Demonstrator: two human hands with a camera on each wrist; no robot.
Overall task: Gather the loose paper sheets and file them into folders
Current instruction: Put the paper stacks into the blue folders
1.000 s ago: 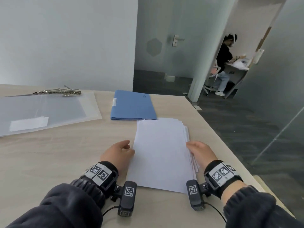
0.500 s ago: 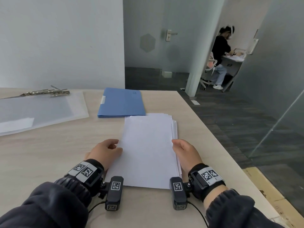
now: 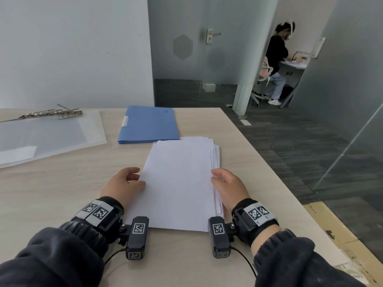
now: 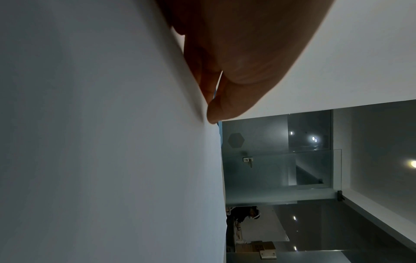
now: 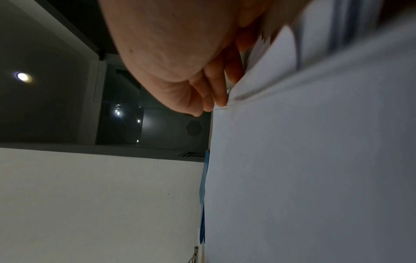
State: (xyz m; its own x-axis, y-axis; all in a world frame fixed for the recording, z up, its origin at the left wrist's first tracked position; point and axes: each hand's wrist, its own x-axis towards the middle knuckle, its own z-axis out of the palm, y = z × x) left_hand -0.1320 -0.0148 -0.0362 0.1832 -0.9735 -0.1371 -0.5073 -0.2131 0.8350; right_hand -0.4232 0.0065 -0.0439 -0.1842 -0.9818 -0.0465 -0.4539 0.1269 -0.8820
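Note:
A stack of white paper sheets (image 3: 180, 183) lies lengthwise on the wooden table (image 3: 62, 193) in front of me. My left hand (image 3: 138, 179) sits at its left edge, fingers curled against and under the edge, thumb by it (image 4: 211, 106). On the other side, my right hand (image 3: 216, 179) grips the right edge, where several sheets fan out unevenly (image 5: 258, 71); its fingers tuck in among them (image 5: 216, 99). A shut blue folder (image 3: 149, 125) lies just beyond the stack, which overlaps its near edge.
A clear plastic folder (image 3: 41, 137) lies open at the far left with a metal clip bar (image 3: 53, 113) at its top. The table's right edge runs close by my right wrist. Cardboard (image 3: 331, 235) lies on the floor. A person (image 3: 277, 59) works in another room.
Both hands stay at the stack's two sides. The head view has swung slightly, shifting everything in frame. The paper has not visibly left the table.

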